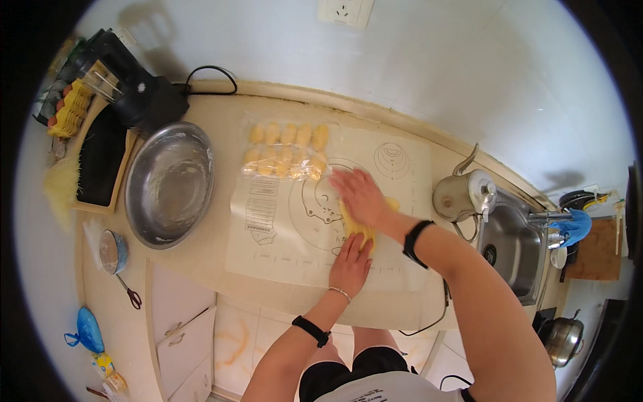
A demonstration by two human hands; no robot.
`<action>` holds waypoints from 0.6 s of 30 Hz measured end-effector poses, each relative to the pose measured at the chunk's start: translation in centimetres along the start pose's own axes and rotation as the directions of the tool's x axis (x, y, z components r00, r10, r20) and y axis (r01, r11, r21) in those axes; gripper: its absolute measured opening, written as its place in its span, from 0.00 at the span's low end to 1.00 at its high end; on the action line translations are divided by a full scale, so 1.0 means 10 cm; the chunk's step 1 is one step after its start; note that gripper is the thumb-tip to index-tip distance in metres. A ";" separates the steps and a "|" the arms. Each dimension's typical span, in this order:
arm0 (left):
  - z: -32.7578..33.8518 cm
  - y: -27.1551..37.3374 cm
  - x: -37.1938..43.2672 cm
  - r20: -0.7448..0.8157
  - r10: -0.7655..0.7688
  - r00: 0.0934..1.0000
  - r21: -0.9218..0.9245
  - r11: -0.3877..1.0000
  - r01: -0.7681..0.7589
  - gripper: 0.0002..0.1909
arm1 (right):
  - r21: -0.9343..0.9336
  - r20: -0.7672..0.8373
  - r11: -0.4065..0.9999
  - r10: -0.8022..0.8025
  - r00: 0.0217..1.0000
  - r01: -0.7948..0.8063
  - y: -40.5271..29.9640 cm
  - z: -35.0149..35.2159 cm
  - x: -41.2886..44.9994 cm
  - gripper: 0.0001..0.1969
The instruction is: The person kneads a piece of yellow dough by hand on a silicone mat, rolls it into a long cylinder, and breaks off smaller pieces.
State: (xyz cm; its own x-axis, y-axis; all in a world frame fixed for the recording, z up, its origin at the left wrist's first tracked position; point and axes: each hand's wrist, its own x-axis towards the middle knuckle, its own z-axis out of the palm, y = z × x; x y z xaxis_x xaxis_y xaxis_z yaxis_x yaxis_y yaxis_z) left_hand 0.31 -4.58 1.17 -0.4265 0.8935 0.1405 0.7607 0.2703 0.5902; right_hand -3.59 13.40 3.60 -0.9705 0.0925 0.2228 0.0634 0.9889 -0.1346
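A flattened strip of yellow dough (pixel 355 224) lies on a printed pastry mat (pixel 301 251). Across its far part lies my right hand (pixel 359 197), palm down, with the fingers reaching past its left edge. My left hand (pixel 351 261) touches the near end of the strip with spread fingertips. Another bit of yellow dough (pixel 392 203) shows just beyond my right wrist; whether it joins the strip is hidden. Two rows of yellow dough pieces (pixel 286 151) sit under clear plastic film at the mat's far left.
Left of the mat stands a floury steel basin (pixel 171 186), with a blender (pixel 135 85) behind it. A blue bowl (pixel 113 251) and scissors (pixel 131 295) are at the near left. To the right are a metal kettle (pixel 459 196) and a sink (pixel 517 251).
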 end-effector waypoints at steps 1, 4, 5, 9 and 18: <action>0.01 0.04 -0.01 0.001 0.008 1.000 -0.007 1.000 -0.008 0.23 | -0.065 -0.028 0.998 0.020 0.999 -0.022 0.11 -0.03 0.12 0.23; 0.08 0.03 0.02 -0.017 0.028 0.999 0.019 0.999 -0.028 0.23 | -0.029 -0.077 0.999 0.033 0.997 -0.036 0.53 0.09 0.37 0.24; 0.12 -0.01 0.04 -0.012 0.034 0.999 0.031 0.999 -0.034 0.23 | -0.050 -0.091 0.998 0.040 0.995 -0.044 0.63 0.14 0.42 0.24; 0.11 0.01 0.03 -0.007 0.041 0.999 0.042 0.998 -0.041 0.23 | 0.006 -0.206 0.982 0.186 0.961 -0.189 0.31 0.19 0.20 0.23; 0.06 0.03 0.00 -0.001 -0.006 1.000 -0.037 0.999 0.006 0.22 | 0.114 -0.051 0.987 0.123 0.991 -0.116 0.00 0.05 0.00 0.23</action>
State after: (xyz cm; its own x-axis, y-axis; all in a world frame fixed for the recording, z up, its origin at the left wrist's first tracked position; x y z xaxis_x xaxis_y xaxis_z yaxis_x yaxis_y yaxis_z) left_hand 0.84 -4.28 0.85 -0.4313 0.8916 0.1379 0.7394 0.2617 0.6203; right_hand -3.74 13.39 3.16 -0.9421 0.2188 0.2540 0.1487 0.9517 -0.2686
